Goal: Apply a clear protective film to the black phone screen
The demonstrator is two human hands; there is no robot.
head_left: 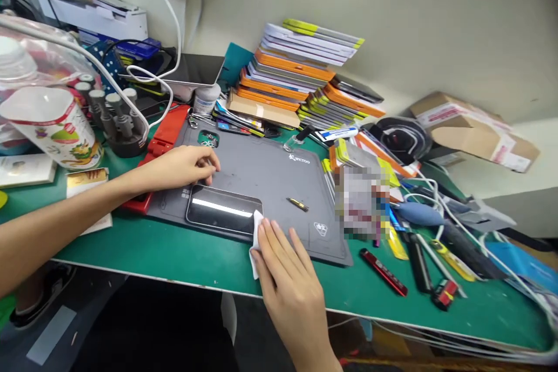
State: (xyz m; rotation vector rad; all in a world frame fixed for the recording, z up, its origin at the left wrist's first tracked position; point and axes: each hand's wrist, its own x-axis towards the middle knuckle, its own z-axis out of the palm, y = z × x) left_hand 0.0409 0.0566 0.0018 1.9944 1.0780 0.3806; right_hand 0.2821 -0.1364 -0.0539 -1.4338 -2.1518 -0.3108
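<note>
A black phone point(222, 212) lies screen up on a grey work mat point(270, 177) at the near edge of the green bench. My left hand point(181, 165) rests on the mat just behind the phone, fingers curled, fingertips touching the mat near the phone's far edge. My right hand point(285, 273) lies flat with fingers stretched out, pressing a white cloth point(255, 244) against the phone's right end. A small brass-coloured bit point(298, 204) sits loose on the mat to the right.
Stacked orange and grey boxes point(296, 78) stand at the back. A red tool point(163, 142) borders the mat's left. A printed cup point(54, 125) and screwdriver holder point(117, 122) are at left. Tools, cables and a red pen point(383, 272) crowd the right; a cardboard box point(473, 131) is far right.
</note>
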